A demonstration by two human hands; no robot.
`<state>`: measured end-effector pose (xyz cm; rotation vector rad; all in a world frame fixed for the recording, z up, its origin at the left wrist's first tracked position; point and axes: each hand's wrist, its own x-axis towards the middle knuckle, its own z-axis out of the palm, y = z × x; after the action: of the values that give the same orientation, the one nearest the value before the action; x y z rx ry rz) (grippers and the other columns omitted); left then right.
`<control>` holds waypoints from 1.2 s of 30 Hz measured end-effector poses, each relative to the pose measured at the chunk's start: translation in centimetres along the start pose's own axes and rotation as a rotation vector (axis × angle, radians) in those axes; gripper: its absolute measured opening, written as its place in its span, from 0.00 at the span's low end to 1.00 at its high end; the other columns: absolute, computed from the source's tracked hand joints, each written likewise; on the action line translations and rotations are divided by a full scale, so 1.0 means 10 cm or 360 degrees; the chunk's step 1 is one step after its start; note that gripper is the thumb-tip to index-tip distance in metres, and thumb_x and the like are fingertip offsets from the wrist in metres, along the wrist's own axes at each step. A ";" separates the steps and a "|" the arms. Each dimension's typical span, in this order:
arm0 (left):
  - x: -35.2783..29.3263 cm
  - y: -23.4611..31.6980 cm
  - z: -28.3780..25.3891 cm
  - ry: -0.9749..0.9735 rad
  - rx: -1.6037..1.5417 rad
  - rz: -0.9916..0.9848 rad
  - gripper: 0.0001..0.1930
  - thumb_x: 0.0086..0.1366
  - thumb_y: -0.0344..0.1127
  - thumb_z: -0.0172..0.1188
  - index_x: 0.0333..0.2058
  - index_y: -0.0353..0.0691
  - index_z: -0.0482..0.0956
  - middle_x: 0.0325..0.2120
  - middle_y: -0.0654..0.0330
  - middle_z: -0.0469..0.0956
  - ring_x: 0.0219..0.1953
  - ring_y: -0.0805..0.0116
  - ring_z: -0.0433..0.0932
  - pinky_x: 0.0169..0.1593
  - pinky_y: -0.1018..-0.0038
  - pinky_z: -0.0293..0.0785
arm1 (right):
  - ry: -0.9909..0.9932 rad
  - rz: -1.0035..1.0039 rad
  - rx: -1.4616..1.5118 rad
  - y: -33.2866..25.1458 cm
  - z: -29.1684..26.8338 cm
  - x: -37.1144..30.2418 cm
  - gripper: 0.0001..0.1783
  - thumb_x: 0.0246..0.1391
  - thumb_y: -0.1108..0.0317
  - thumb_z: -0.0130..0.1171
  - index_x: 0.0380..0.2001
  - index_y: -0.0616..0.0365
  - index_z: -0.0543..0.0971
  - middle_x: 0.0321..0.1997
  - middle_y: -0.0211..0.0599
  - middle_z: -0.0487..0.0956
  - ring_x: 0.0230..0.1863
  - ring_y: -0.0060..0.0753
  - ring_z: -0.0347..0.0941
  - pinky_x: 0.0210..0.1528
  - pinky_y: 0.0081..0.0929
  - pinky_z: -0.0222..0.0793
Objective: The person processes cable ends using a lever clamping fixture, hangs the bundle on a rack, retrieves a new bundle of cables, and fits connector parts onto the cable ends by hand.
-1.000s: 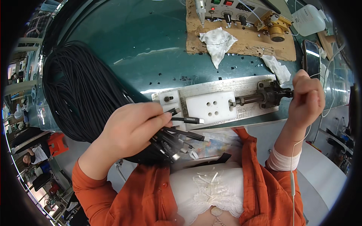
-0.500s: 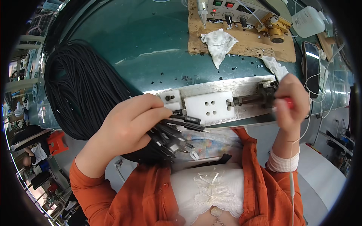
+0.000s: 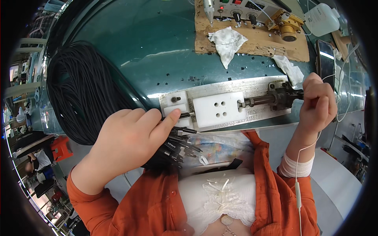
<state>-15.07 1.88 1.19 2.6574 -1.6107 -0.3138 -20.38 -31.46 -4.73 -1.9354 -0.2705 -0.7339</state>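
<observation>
- My left hand (image 3: 132, 143) pinches a cable end (image 3: 185, 115) into the white block (image 3: 218, 109) of the jig (image 3: 232, 103) on the bench (image 3: 130, 47).
- Right hand (image 3: 318, 103) is closed round the lever (image 3: 275, 98).
- Risk: plug seated crooked, or my fingertip gets nipped.

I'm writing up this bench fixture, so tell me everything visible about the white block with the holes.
The white block looks like smooth plastic, rectangular, with four small round holes near its middle. It lies flat on a long metal plate at the near edge of the green bench. A dark metal rod meets its right side; a cable plug, pushed by the left hand, enters its left side.
</observation>
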 end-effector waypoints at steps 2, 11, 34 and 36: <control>-0.01 0.01 0.05 0.0138 0.0188 0.0102 0.22 0.49 0.29 0.52 0.47 0.39 0.74 0.19 0.66 0.61 0.18 0.73 0.64 0.21 0.77 0.62 | 0.0189 0.0094 0.0169 -0.01 0.00 0.00 0.17 0.51 0.63 0.53 0.14 0.58 0.64 0.10 0.28 0.59 0.16 0.26 0.53 0.21 0.24 0.49; -0.11 -0.18 0.17 0.0647 -0.0373 0.0265 0.18 0.48 0.31 0.54 0.41 0.38 0.77 0.25 0.62 0.73 0.21 0.69 0.71 0.21 0.77 0.67 | -0.0131 0.0009 -0.0047 -0.03 0.00 -0.01 0.11 0.41 0.69 0.59 0.17 0.63 0.69 0.15 0.31 0.63 0.19 0.26 0.57 0.21 0.24 0.51; -0.14 -0.26 0.03 0.0242 -0.0674 0.0197 0.24 0.38 0.26 0.60 0.41 0.42 0.77 0.25 0.62 0.72 0.22 0.66 0.71 0.23 0.75 0.64 | 0.0041 0.0081 0.0159 0.01 -0.04 -0.03 0.10 0.42 0.79 0.57 0.18 0.62 0.65 0.18 0.30 0.62 0.21 0.23 0.55 0.23 0.21 0.48; -0.05 -0.28 0.03 0.0553 -0.0808 0.0326 0.21 0.38 0.25 0.61 0.37 0.41 0.78 0.30 0.60 0.76 0.26 0.64 0.74 0.26 0.75 0.67 | 0.0139 0.0140 0.0229 0.01 -0.05 -0.03 0.09 0.43 0.79 0.55 0.18 0.63 0.65 0.18 0.30 0.62 0.21 0.23 0.55 0.24 0.21 0.49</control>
<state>-12.88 3.62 0.67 2.0235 -1.4403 -0.2046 -20.70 -31.92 -4.81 -1.7629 -0.1785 -0.7197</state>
